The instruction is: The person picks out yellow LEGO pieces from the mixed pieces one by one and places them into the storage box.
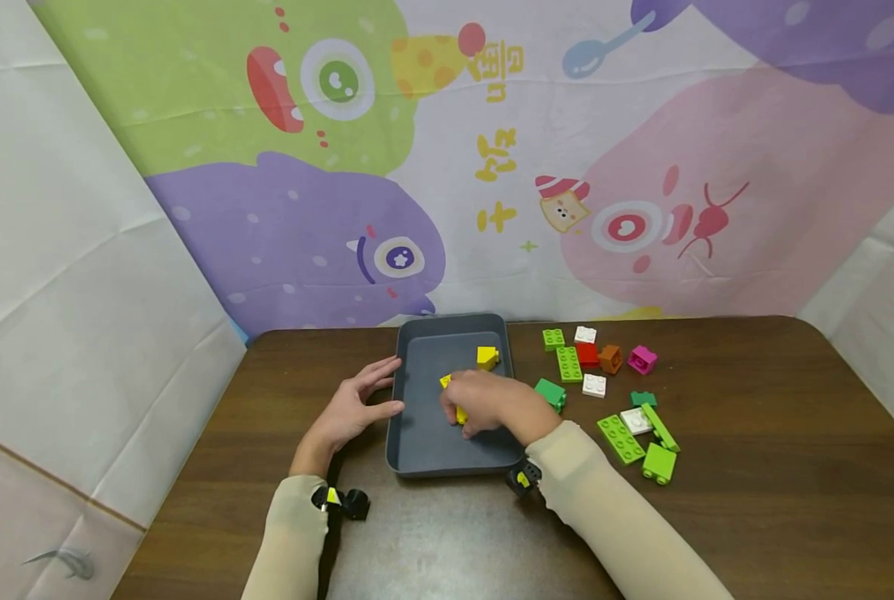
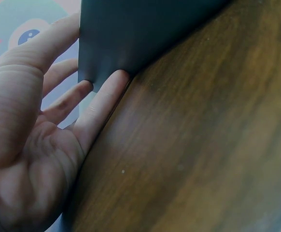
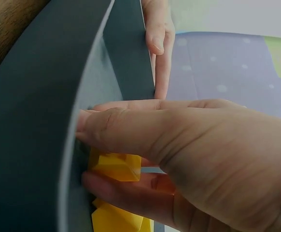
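Note:
A dark grey tray (image 1: 424, 450) lies on the table with yellow bricks inside. My right hand (image 1: 484, 402) reaches down into it, thumb and fingers around a yellow brick (image 3: 116, 166) that they partly hide. In the head view, bits of yellow (image 1: 461, 415) show beside the fingers. Farther back in the tray sits another yellow brick (image 1: 487, 358), apart from the hand. At the tray's left side, my left hand (image 1: 352, 408) has its fingers extended, with fingertips touching the outer wall (image 2: 126, 43).
Right of the tray, loose bricks lie scattered: a dark green brick (image 1: 550, 395) close to its wall, a red brick (image 1: 587, 355), a brown brick (image 1: 610, 359), a magenta brick (image 1: 642, 360), and several lime green and white ones. A printed cloth (image 1: 484, 275) hangs behind the table.

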Action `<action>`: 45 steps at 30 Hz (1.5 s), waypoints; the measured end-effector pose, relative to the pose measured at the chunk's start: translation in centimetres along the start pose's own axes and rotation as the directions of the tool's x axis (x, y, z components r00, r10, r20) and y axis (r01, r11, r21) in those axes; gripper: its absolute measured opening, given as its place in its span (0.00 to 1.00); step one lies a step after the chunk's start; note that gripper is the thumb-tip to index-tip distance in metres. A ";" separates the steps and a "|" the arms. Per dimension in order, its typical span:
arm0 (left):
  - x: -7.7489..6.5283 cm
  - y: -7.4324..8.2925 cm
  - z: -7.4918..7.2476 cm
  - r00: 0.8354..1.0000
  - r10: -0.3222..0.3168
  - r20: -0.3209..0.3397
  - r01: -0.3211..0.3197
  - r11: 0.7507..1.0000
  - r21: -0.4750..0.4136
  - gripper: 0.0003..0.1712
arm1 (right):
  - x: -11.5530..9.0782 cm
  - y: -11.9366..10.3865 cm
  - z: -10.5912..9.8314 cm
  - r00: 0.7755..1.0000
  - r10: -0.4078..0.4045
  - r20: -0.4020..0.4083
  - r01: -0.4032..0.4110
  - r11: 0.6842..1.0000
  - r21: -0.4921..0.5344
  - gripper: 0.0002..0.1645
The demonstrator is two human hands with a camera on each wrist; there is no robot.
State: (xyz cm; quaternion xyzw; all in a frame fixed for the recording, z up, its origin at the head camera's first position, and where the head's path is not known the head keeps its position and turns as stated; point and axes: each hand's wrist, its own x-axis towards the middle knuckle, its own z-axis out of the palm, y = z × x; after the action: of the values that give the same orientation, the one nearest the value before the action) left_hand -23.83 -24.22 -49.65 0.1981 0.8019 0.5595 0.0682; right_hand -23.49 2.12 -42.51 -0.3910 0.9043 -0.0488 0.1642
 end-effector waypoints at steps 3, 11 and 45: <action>0.0 0.0 0.0 1.000 -0.006 0.000 0.006 1.000 -0.007 0.43 | 0.0 0.1 0.0 1.000 0.001 -0.001 -0.001 1.000 -0.001 0.10; 0.0 0.1 0.0 1.000 -0.013 -0.003 0.013 1.000 -0.011 0.43 | -0.1 0.0 0.0 1.000 0.004 -0.001 -0.004 1.000 -0.003 0.13; 0.0 0.1 0.0 1.000 0.000 0.000 0.000 1.000 -0.024 0.43 | -0.4 -0.2 -1.1 0.998 0.041 0.037 -0.043 0.998 0.043 0.24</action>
State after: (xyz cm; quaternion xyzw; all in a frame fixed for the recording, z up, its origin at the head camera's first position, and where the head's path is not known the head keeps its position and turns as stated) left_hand -23.85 -24.17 -49.54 0.1974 0.7951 0.5691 0.0704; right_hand -23.49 2.22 -41.34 -0.3691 0.9079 -0.0581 0.1900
